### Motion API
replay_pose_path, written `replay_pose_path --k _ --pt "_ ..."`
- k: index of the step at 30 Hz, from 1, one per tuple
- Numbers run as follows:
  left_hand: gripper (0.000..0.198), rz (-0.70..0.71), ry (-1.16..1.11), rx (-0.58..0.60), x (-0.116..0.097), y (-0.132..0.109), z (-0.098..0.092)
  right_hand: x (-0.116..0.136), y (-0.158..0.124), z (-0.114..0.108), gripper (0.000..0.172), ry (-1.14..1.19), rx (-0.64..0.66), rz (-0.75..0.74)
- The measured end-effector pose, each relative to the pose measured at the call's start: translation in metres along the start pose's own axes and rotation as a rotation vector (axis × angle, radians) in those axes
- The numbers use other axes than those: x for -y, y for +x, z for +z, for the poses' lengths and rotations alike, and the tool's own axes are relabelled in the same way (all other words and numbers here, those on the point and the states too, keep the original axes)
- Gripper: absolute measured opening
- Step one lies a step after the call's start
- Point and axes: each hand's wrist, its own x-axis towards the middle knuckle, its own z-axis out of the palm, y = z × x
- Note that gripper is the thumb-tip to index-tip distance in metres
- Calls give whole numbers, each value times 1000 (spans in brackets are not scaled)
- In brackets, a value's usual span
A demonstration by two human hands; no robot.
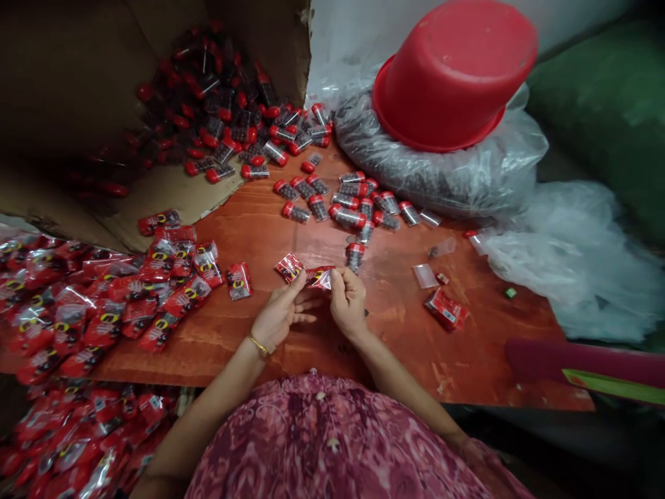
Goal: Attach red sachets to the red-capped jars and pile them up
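In front of me a red printed plastic packet (318, 277) is held between my two hands. My left hand (274, 315), with a bangle at the wrist, has its thumb on the packet's left end and its lower fingers loosely apart. At the right end, the thumb and fingers of my right hand (348, 299) pinch the clear edge. Another red packet (289, 267) lies just beyond my left thumb. Past my right hand sits a small clear bottle with a red cap (355, 256), filled with dark pieces.
Many red packets (109, 319) are heaped at the left, more below the table edge. A cardboard box (223, 197) spills red-capped bottles (228, 132). A red tub (451, 76) rests upside down on a plastic bag (431, 184). A crumpled packet (447, 310) lies right on the table (405, 360).
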Motion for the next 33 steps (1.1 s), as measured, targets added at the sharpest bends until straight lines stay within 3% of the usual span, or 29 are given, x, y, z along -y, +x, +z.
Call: replay_pose_path --k 3,8,12,15,19,21,25,29,33 --pt "50 10 -43 8 2 -5 7 1 -3 0 28 -35 -54 -85" --pt "35 301 -131 -142 2 -4 18 3 -7 3 25 -63 -2 -233" --pt "36 354 -112 -211 0 3 17 0 -1 -8 26 -129 33 -228" --pt "36 319 -151 -261 -2 8 11 -9 14 -25 28 -443 -17 -129" --pt "33 196 -235 -216 -6 12 7 -27 35 -40 48 -929 -36 -31" --pt "27 159 -260 -207 -8 12 7 -36 39 -43 38 -1009 15 -51" --pt "19 137 -288 -203 -11 11 6 -38 30 -53 24 -739 65 -45" --pt "20 142 -281 -170 -10 10 4 -11 7 -66 27 -258 175 44" --pt "27 145 -225 -145 -8 10 5 16 -9 -69 23 -167 316 -71"
